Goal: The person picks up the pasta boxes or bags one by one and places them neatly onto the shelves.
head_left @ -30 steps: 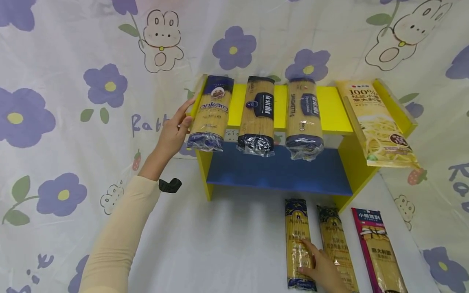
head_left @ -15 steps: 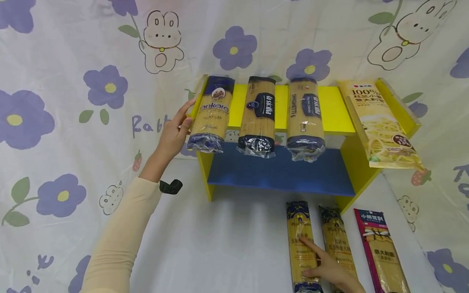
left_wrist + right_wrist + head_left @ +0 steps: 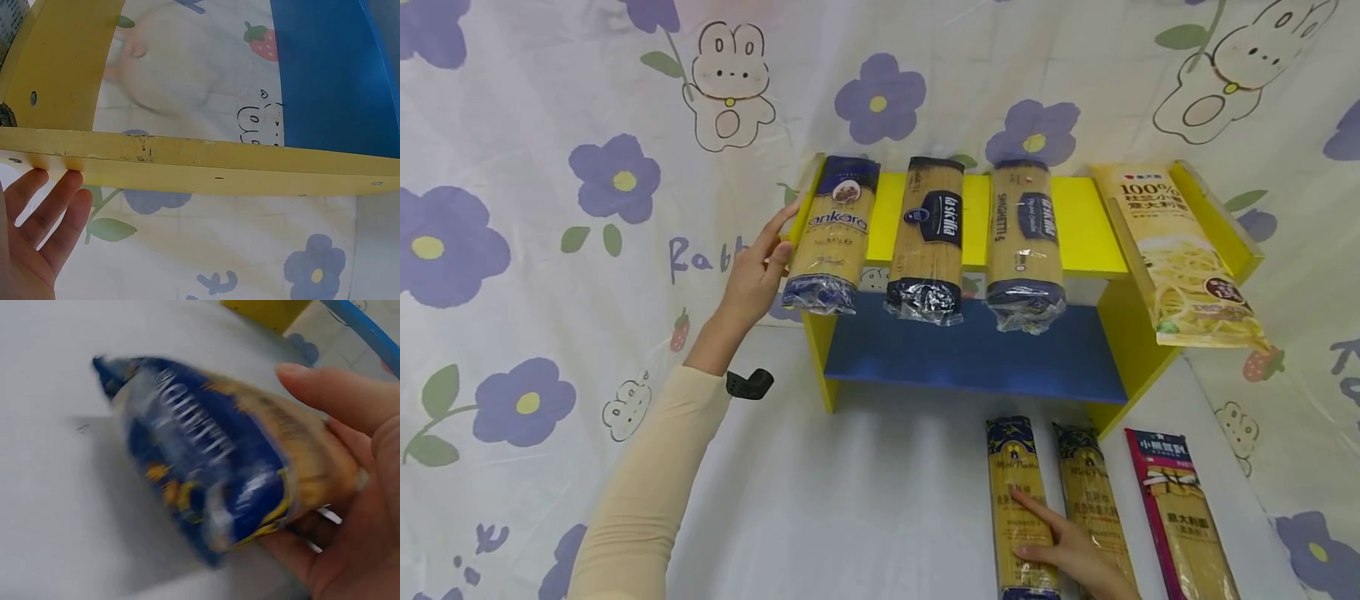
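Note:
My left hand (image 3: 756, 271) touches the outer left side panel of a yellow and blue shelf (image 3: 970, 346), fingers extended. Seen from the left wrist, the fingertips (image 3: 75, 178) rest against the yellow panel. At the lower right, my right hand (image 3: 1071, 552) grips a spaghetti pack (image 3: 1018, 512) with dark blue ends. The right wrist view has the thumb on one side of this pack (image 3: 212, 447) and fingers on the other; its blue end casts a shadow on the white surface. Beside it lie a similar spaghetti pack (image 3: 1090, 492) and a red-edged pasta pack (image 3: 1183, 517).
On the shelf's sloping top lie an Ankara pasta pack (image 3: 831, 237), two La Sicilia spaghetti packs (image 3: 927, 237) and a cream noodle pack (image 3: 1183, 250). A small black object (image 3: 750, 384) shows beside the left forearm. Flower-printed cloth (image 3: 550, 100) hangs behind.
The right hand and its spaghetti pack have shifted slightly down and to the right in the head view. The left hand stays against the shelf's side panel.

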Available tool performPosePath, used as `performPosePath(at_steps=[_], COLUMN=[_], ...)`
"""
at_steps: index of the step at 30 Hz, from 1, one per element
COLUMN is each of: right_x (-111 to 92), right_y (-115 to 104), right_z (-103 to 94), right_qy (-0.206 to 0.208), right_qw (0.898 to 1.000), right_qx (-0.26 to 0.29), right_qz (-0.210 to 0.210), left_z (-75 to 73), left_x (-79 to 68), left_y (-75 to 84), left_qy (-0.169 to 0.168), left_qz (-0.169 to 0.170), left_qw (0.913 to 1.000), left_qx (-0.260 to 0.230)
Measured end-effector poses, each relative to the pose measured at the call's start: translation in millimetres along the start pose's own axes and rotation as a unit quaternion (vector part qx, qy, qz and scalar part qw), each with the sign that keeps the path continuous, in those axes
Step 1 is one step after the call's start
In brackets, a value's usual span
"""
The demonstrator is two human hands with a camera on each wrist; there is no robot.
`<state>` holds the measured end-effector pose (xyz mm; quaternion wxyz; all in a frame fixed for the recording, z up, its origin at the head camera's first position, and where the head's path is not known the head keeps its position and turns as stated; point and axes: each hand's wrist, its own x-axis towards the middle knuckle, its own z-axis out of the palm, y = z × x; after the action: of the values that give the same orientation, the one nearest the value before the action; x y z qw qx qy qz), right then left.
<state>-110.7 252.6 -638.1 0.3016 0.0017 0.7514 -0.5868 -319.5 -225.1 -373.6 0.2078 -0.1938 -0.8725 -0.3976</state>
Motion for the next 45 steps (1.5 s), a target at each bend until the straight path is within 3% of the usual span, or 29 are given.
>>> performPosePath(at_steps=[6,23,40,45], right_x=[4,-14,-49,-52], right_y=[8,9,-23,-37], right_z=[4.0,15.9,21.9,19.2], right_qy=[0.05,0.069,0.031,-0.023], right_qw=[0.999,0.997,0.998,0.998], right_qx=[-0.018,0.002,-0.021,0.047], right_qz=[-0.011,-0.016,-0.042,-0.029], left_z=[0.0,0.0,1.8,2.7], left_x=[-0.4,-1.6,-1.1,-1.4], left_y=[0.4,2.3,0.7,-0.4], left_qy=[0.001,0.002,0.005,0.005], left_qz=[-0.003,-0.003,0.003,0.0], left_qw=[1.0,1.0,1.0,1.0], left_qx=[0.001,0.003,-0.005,-0.008])
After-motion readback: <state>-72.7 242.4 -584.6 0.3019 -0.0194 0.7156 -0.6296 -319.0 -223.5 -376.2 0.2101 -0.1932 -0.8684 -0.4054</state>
